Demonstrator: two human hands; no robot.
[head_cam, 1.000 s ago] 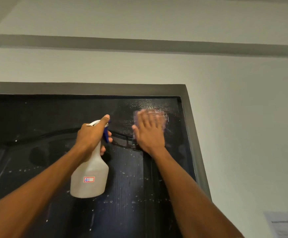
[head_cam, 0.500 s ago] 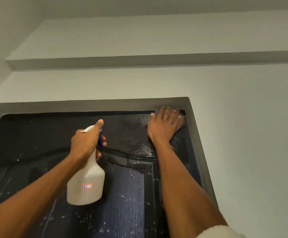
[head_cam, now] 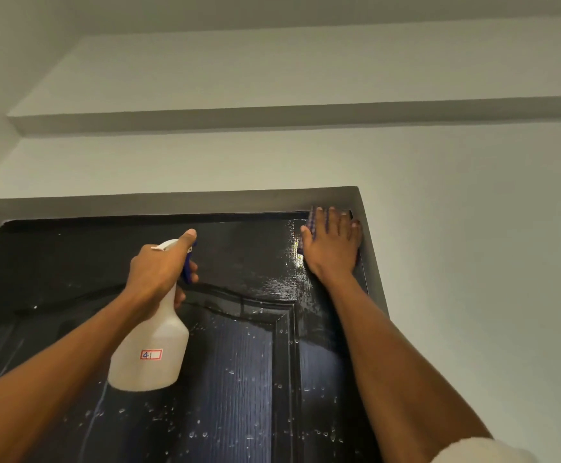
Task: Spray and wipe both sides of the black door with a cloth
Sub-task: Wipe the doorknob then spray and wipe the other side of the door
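Cloth [head_cam: 311, 218] lies flat under the right hand [head_cam: 333, 243], whose straight fingers press it into the black door's [head_cam: 239, 362] top right corner, tight against the frame [head_cam: 371, 248]. Wet door stretches free leftward. Left hand [head_cam: 159, 272] grips the spray bottle [head_cam: 152, 352].
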